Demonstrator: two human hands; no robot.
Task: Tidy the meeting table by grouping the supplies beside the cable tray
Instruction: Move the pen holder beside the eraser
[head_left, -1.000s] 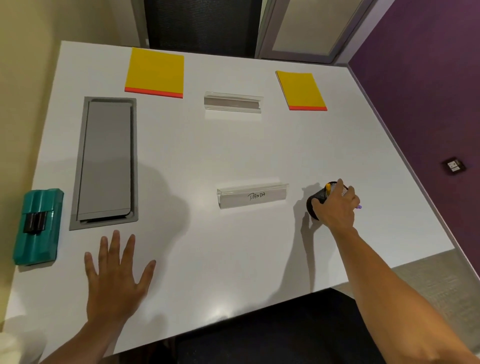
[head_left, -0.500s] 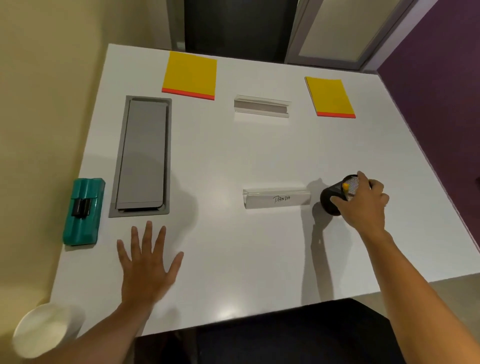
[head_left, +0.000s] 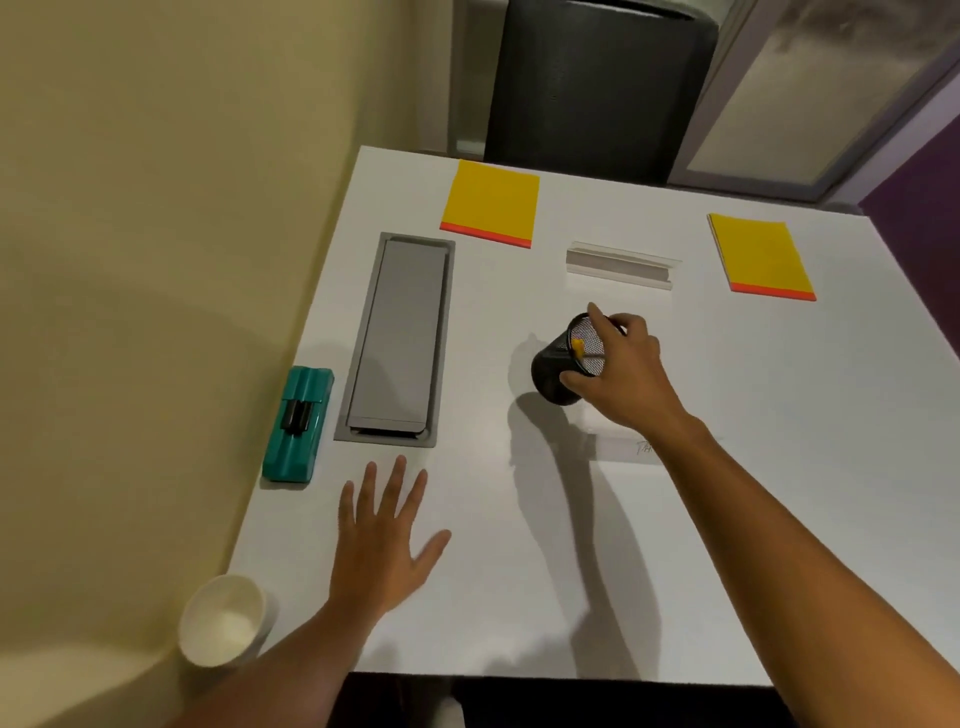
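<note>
Bare white table (head_left: 519, 597) between the grey recessed cable tray (head_left: 397, 340) and the black mesh pen cup (head_left: 566, 364). Beyond the tray's far end, a yellow sticky-note pad (head_left: 491, 202). Along its wall side, a teal block-shaped eraser (head_left: 297, 423), close beside. Just short of its near end, a flat left hand (head_left: 382, 545). Farther right, a clear acrylic name holder (head_left: 621, 271).

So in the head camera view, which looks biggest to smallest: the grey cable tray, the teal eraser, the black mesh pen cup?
1. Cable tray, clearly largest.
2. Teal eraser.
3. Mesh pen cup, held tilted in the right hand; close to the eraser, so unsure.
</note>
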